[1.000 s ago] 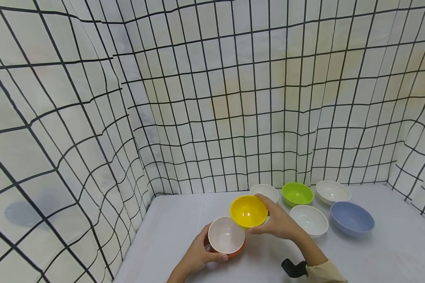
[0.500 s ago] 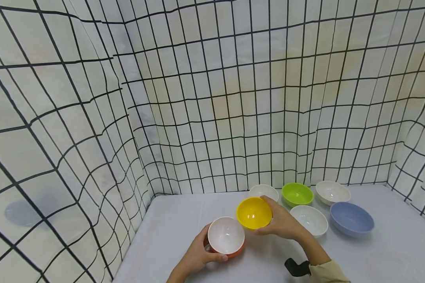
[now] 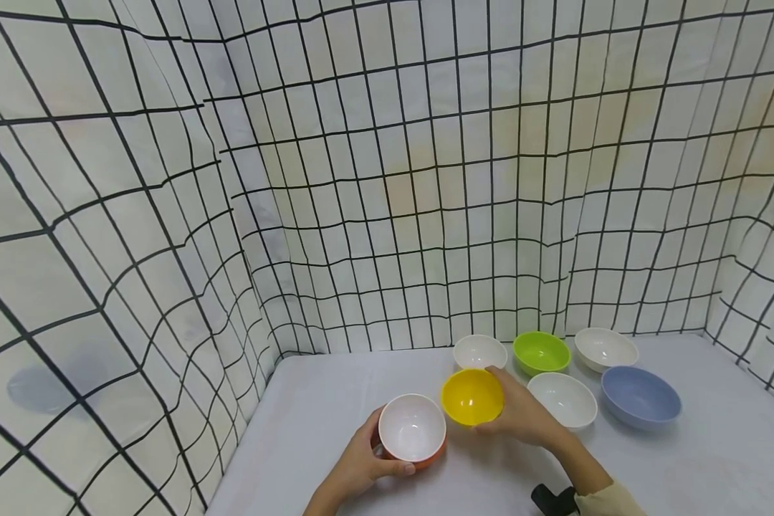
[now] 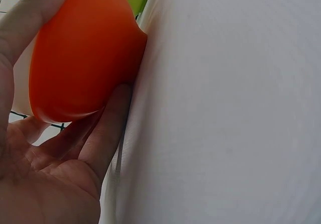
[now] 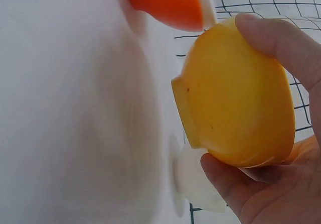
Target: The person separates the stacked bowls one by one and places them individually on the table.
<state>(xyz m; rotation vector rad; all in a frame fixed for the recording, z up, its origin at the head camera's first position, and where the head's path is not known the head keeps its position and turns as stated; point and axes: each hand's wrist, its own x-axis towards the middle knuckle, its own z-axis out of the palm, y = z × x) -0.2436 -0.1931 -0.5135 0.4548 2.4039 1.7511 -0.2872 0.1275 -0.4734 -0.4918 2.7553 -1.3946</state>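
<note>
A white bowl [image 3: 412, 428] sits nested in an orange bowl [image 4: 85, 56], its pale wall showing past the orange rim. My left hand [image 3: 369, 459] holds this pair from the left, thumb on the near side and fingers round the far side. The orange base rests on the table. To the right, my right hand [image 3: 522, 412] grips a yellow bowl [image 3: 472, 397] by its right side, thumb and fingers on opposite walls. In the right wrist view the foot of the yellow bowl [image 5: 233, 96] is off the table, and its inside is hidden there.
Behind the right hand stand a white bowl [image 3: 480, 351], a green bowl [image 3: 542, 352], another white bowl [image 3: 606, 349], a nearer white bowl [image 3: 562, 399] and a blue bowl [image 3: 641, 397]. A gridded cloth wall [image 3: 387, 236] closes off the back of the table [image 3: 309, 401].
My right hand has moved the yellow bowl rightward and slightly nearer, away from the white bowl's rim. The left hand and its nested bowls have stayed in place.
</note>
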